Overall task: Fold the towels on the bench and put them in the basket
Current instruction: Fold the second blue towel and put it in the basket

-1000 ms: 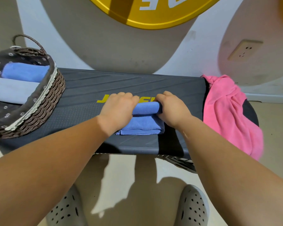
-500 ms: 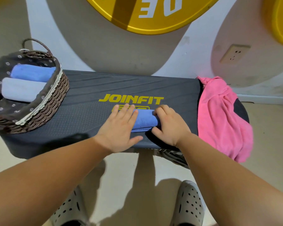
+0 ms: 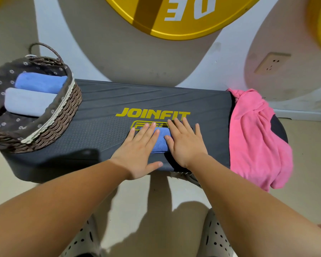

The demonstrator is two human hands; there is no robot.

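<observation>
A rolled blue towel point(image 3: 160, 140) lies on the dark bench point(image 3: 104, 130), just below its yellow lettering. My left hand point(image 3: 139, 151) presses flat on the roll's left part, fingers straight. My right hand point(image 3: 184, 143) presses flat on its right part, fingers spread. Only a strip of the roll shows between them. A wicker basket point(image 3: 61, 125) with a dark flowered lining stands on the bench's left end. Inside it lie a rolled blue towel point(image 3: 39, 83) and a rolled pale grey towel point(image 3: 26, 102). A crumpled pink towel point(image 3: 254, 134) hangs over the bench's right end.
The bench stands against a wall with a large yellow disc point(image 3: 174, 15) above it and a socket point(image 3: 271, 63) at the right. My two perforated clogs point(image 3: 214, 238) stand on the floor below the bench's front edge.
The blue towel has gone from half rolled to fully rolled. Both hands, curled on the roll a second ago, now lie flat on it with straight fingers.
</observation>
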